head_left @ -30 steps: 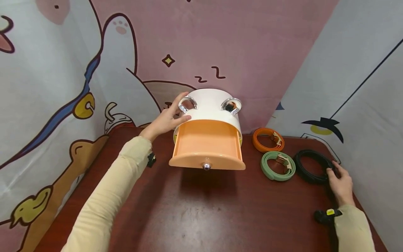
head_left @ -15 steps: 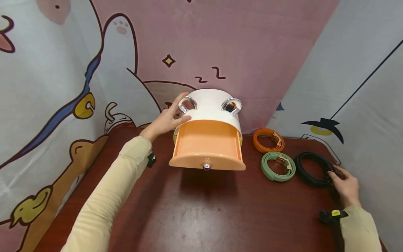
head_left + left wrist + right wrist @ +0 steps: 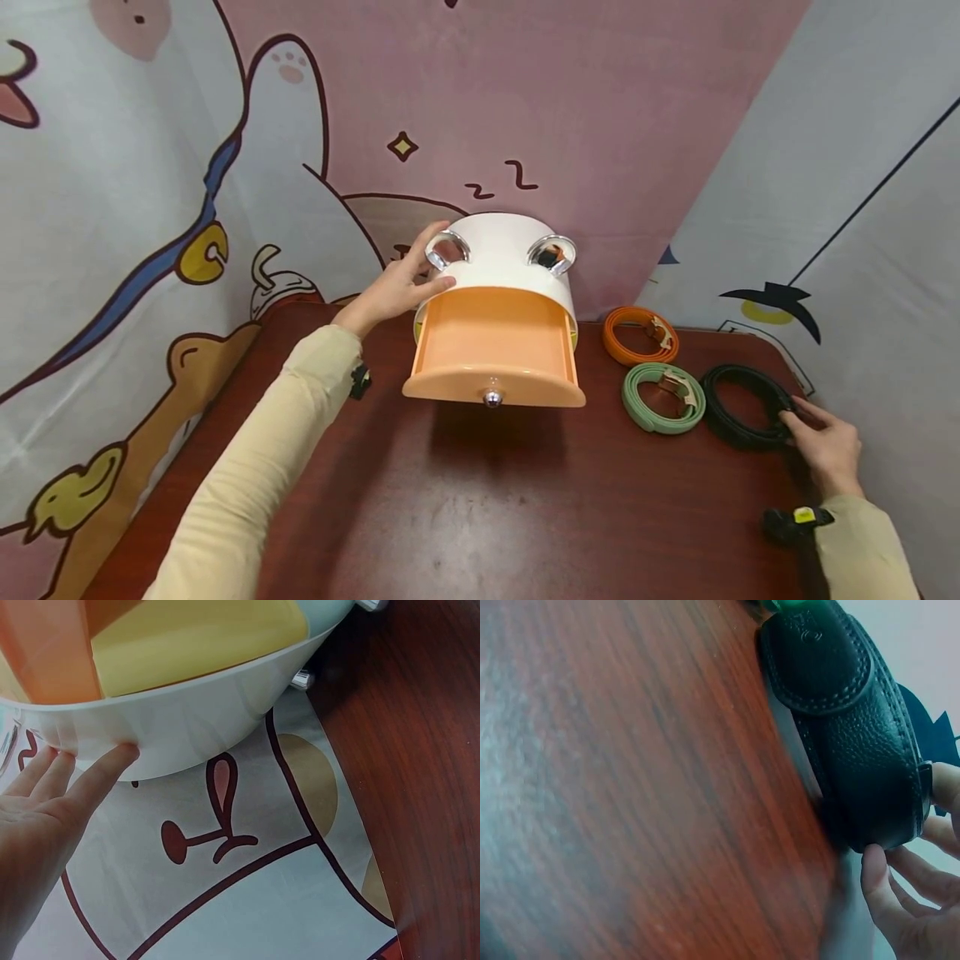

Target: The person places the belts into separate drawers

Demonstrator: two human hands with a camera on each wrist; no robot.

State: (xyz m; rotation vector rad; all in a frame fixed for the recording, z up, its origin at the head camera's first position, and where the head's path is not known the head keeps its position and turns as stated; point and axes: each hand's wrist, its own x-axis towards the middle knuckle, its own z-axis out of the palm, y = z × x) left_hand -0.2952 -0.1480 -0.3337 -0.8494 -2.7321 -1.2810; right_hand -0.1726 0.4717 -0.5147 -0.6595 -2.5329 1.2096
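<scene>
A white rounded drawer box [image 3: 498,262] with shiny eye-shaped fittings stands at the back of the table, its peach drawer [image 3: 491,329] pulled out. My left hand [image 3: 393,292] rests against the box's left side, thumb on the front; the left wrist view shows its fingers nearly straight on the white wall [image 3: 187,724]. At the far right my right hand [image 3: 828,450] pinches a coiled black belt [image 3: 720,417] by its near right edge. Close up, the belt's stitched leather [image 3: 855,750] sits between thumb and fingers.
A coiled green belt [image 3: 637,412] lies just left of the black one, with a coiled orange belt [image 3: 617,346] behind it. Printed cloth [image 3: 600,125] hangs behind and at both sides of the brown table [image 3: 480,508].
My right hand has shifted slightly right and nearer, and the black belt has moved a little the same way. The left hand, box and drawer stay put.
</scene>
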